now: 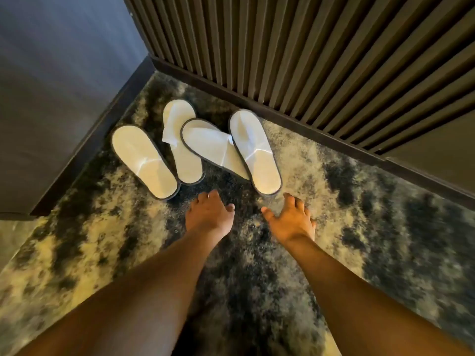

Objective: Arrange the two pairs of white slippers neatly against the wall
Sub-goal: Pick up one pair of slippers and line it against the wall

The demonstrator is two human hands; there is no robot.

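Several white slippers with dark edging lie in a loose cluster on the carpet near the room's corner. The leftmost slipper (144, 161) overlaps the edge of a second slipper (182, 142). A third slipper (214, 146) lies slanted, its end tucked under the rightmost slipper (254, 152). My left hand (209, 214) hovers just short of the cluster, fingers apart and empty. My right hand (290, 218) is spread open below the heel of the rightmost slipper, holding nothing.
A dark slatted wall panel (308, 55) with a baseboard (295, 122) runs along the back right. A plain dark wall (56, 80) closes the left side. The floor is mottled dark and cream carpet (359, 191).
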